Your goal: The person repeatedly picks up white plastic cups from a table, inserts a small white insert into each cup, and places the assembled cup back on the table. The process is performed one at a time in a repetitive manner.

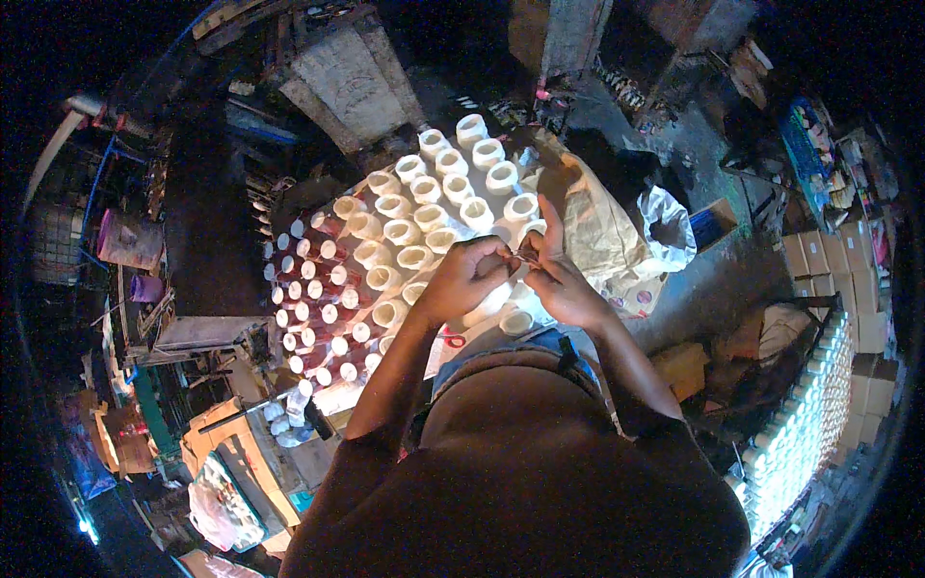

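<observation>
Pinching a small thin piece (525, 256), too small to identify, between narrowed fingertips of both hands, right over the middle of the work surface. Left hand (469, 277) curled into a loose fist, thumb and forefinger closed on the piece; right hand (561, 279) meeting it from the other side, forefinger lifted upward. Held high and close, probably for a clear look. Just below, open white jars (453, 188) standing mouths up in tidy rows, likely for easy reach. Further left, smaller red bottles with white caps (308, 308) packed tight. Beside the right hand, a crumpled tan sack (602, 231) lying slack.
</observation>
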A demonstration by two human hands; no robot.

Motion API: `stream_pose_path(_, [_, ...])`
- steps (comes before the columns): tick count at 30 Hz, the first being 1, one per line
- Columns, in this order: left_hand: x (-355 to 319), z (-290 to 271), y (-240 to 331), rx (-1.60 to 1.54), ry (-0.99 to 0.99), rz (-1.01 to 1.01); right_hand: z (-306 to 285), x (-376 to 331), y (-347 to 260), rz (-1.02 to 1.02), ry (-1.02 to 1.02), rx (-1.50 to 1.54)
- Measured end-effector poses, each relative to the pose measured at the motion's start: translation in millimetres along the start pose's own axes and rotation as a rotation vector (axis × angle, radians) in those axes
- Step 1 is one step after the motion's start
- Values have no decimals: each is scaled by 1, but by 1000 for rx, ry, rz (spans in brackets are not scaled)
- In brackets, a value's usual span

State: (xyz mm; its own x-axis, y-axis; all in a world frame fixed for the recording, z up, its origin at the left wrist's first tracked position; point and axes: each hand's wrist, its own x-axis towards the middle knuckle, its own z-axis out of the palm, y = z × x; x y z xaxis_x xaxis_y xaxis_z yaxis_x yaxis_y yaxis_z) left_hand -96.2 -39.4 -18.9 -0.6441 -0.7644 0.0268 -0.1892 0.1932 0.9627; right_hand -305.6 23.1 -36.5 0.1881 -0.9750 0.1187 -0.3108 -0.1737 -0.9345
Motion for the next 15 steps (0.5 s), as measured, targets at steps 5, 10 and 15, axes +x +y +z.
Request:
stream_pose_path(5, [0, 12, -3, -61, 25, 76, -5, 3, -32, 52, 99, 106])
stream_pose_path(10, [0, 7, 3, -77, -57, -29, -18, 4, -45, 93, 9, -29])
stream_pose_path(15, [-2, 2, 0, -143, -43, -80, -32, 5, -45, 82, 21, -154])
